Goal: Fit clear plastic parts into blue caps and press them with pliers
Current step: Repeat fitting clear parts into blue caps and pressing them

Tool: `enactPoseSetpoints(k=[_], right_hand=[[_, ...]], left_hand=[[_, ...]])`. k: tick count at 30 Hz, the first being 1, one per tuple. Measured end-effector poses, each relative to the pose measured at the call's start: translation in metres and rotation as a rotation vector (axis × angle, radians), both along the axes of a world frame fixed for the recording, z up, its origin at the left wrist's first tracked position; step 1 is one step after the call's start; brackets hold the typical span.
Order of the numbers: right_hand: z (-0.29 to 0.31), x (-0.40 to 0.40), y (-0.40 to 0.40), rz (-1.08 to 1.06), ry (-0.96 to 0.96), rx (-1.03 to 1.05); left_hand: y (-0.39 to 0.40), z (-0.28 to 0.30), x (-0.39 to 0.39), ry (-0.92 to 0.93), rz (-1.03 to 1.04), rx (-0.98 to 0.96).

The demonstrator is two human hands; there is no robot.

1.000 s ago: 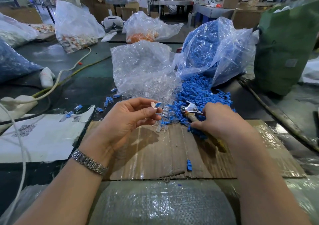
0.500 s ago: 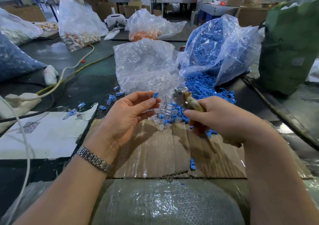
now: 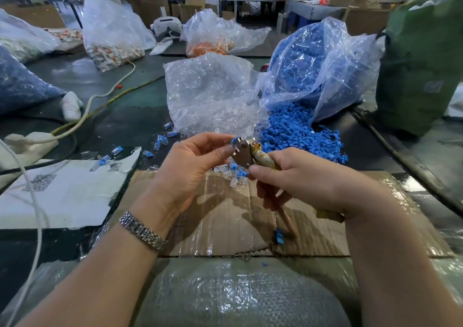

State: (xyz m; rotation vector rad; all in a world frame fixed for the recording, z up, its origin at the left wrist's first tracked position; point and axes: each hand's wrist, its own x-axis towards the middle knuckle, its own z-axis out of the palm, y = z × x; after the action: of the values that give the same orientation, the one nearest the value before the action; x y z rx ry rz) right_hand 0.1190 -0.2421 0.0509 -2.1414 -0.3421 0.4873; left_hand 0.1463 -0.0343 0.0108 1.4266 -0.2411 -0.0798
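Observation:
My left hand (image 3: 193,166) pinches a small blue cap (image 3: 235,140) with a clear part in it between thumb and fingers. My right hand (image 3: 298,179) grips the worn handles of the pliers (image 3: 244,152), whose metal jaws touch the cap. Just behind them blue caps (image 3: 298,131) spill from a clear bag (image 3: 320,68). Clear plastic parts (image 3: 233,118) lie in a second bag (image 3: 208,88) to its left. A few clear and blue pieces (image 3: 235,176) lie on the cardboard (image 3: 225,214) under my hands.
Several finished blue-and-clear pieces (image 3: 160,141) lie scattered left of the bags, near a white sheet (image 3: 65,191). A single blue cap (image 3: 278,236) rests on the cardboard. White cables (image 3: 100,96) cross the table at left. A green sack (image 3: 421,63) stands at right.
My right hand lifted the pliers off the blue pile and brought the jaws left to the cap held in my left hand. My left hand rose slightly.

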Motion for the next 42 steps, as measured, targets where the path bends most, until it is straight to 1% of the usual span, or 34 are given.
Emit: enactPoseSetpoints(k=[5,8,11,13,14,15,16,19,20,21,22,23,24,25,27,28,30,32,34,38,40,42], right_hand=[[-0.003,0.001,0.004,-0.006,-0.059,-0.037],[-0.005,0.002,0.005,-0.007,-0.057,-0.072],[-0.004,0.004,0.003,-0.016,-0.033,-0.037],[-0.001,0.004,-0.003,-0.061,-0.05,-0.053],[0.0,0.005,-0.008,-0.104,-0.089,-0.107],[-0.001,0.008,-0.013,-0.16,-0.14,-0.192],[-0.002,0.011,-0.019,-0.219,-0.191,-0.296],[-0.009,0.019,-0.028,-0.338,-0.256,-0.606],[-0.012,0.021,-0.028,-0.358,-0.247,-0.687],[-0.016,0.023,-0.028,-0.376,-0.231,-0.747],[-0.018,0.024,-0.028,-0.39,-0.214,-0.787],[-0.019,0.025,-0.027,-0.398,-0.2,-0.811],[-0.02,0.026,-0.027,-0.401,-0.189,-0.824],[-0.02,0.026,-0.025,-0.396,-0.184,-0.827],[-0.02,0.026,-0.024,-0.388,-0.183,-0.805],[-0.019,0.025,-0.023,-0.394,-0.183,-0.784],[-0.015,0.021,-0.023,-0.415,-0.208,-0.757],[-0.009,0.016,-0.024,-0.381,-0.243,-0.746],[-0.003,0.011,-0.023,-0.246,-0.22,-0.675],[0.003,-0.005,-0.011,0.086,-0.035,-0.533],[0.003,-0.008,-0.007,0.171,0.024,-0.511],[0.002,-0.009,-0.003,0.216,0.052,-0.543]], left_hand=[[0.0,0.0,-0.002,-0.041,0.042,0.049],[0.0,0.001,-0.002,-0.067,0.063,0.096],[0.0,0.003,-0.002,-0.107,0.111,0.146],[0.007,0.004,0.0,-0.108,0.162,0.168],[0.011,0.003,0.002,-0.1,0.214,0.209],[0.017,0.001,0.003,-0.094,0.291,0.304],[0.023,0.0,0.005,-0.091,0.384,0.457],[0.035,-0.004,0.011,-0.116,0.623,1.05],[0.035,-0.003,0.01,-0.143,0.655,1.177],[0.034,-0.003,0.009,-0.179,0.651,1.211],[0.031,-0.002,0.008,-0.211,0.602,1.161],[0.027,-0.001,0.007,-0.232,0.511,1.064],[0.021,-0.001,0.004,-0.23,0.393,0.981],[0.015,-0.002,0.001,-0.217,0.271,0.938],[0.005,-0.005,-0.003,-0.213,0.106,0.942],[0.002,-0.007,-0.004,-0.219,0.082,0.967],[-0.002,-0.01,-0.005,-0.231,0.094,1.024],[-0.004,-0.013,-0.005,-0.234,0.117,1.08],[-0.007,-0.015,-0.004,-0.24,0.134,1.122],[-0.009,-0.019,-0.001,-0.241,0.167,1.123],[-0.009,-0.02,-0.001,-0.235,0.169,1.113],[-0.008,-0.02,0.0,-0.22,0.166,1.094]])
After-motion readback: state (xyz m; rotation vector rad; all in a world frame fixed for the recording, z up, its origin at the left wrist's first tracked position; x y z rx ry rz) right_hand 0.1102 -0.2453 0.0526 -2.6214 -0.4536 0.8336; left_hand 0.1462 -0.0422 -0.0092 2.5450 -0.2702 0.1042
